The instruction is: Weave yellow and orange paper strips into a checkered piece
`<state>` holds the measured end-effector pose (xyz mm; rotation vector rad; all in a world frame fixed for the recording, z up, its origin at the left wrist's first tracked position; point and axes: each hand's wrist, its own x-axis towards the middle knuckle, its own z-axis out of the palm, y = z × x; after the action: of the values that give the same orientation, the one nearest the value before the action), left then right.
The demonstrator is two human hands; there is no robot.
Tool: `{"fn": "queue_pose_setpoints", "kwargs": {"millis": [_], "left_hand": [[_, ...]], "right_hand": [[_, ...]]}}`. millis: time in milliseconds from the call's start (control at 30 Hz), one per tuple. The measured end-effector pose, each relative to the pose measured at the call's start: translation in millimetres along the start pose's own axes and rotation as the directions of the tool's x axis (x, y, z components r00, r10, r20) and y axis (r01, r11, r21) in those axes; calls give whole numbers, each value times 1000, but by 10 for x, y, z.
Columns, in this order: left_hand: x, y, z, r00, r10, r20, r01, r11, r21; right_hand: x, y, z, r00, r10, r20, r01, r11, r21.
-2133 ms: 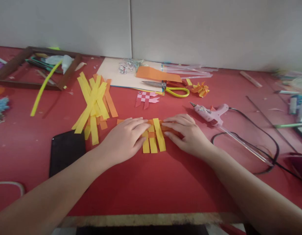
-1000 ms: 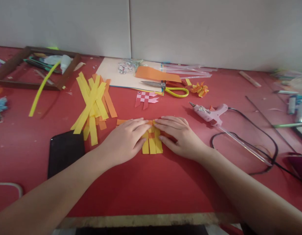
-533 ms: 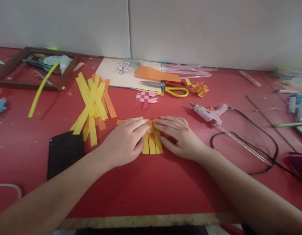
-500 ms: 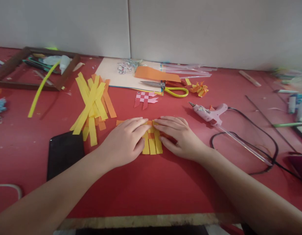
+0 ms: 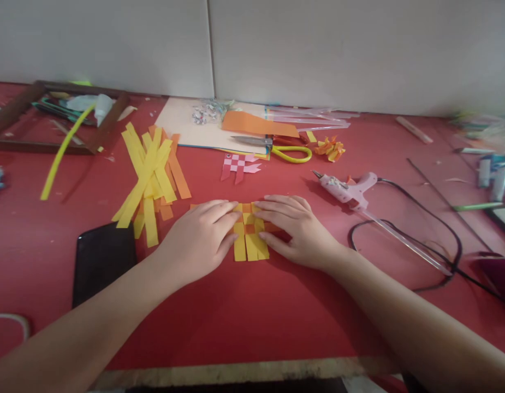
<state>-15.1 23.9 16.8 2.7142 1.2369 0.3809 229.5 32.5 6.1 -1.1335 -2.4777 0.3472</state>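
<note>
Left hand and right hand, fingers extended, rest on woven paper strips at frame centre; probably aligning them, which next calls for gentle, even pushing.

- Weave: yellow strips crossing orange ones, checked towards the top, plain yellow at the lower ends.
- Pile: yellow strips, mostly over orange ones.
- Fish: checked in deep and pale pink, with a dark eye.
- Scissors: grey blades, one handle yellow, the other red.
- Scraps: orange mixed with yellow.
- Card: plain orange.
- Pad: cream, edged blue and yellow.
- Glue gun: pale pink, orange-red trigger.
- Cord: black.
- Phone: black.
- Frame: dark brown.
- Table: red.
- Wall: pale grey, one dark upright line.
</note>
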Motion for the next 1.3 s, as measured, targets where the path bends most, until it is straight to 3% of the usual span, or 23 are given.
{"fn": "queue_pose_setpoints", "kwargs": {"millis": [500, 733, 1100, 1300], "left_hand": [[25, 109, 1, 1000, -12, -7, 12, 1000, 11], [55, 111, 53, 995, 102, 9, -101, 995, -15], [56, 85, 72, 995, 99, 14, -98, 994, -45], [55, 65, 68, 994, 104, 13, -104, 994, -46]], "right_hand": [[-5, -7, -20, 1000, -30, -7, 30, 999, -24], [-13, -5, -28, 999, -33, 7, 33, 999, -32], [-20, 16, -30, 1000, -28, 2, 28, 999, -21], [58, 18, -54, 992, 39, -118, -35, 999, 33]]}}
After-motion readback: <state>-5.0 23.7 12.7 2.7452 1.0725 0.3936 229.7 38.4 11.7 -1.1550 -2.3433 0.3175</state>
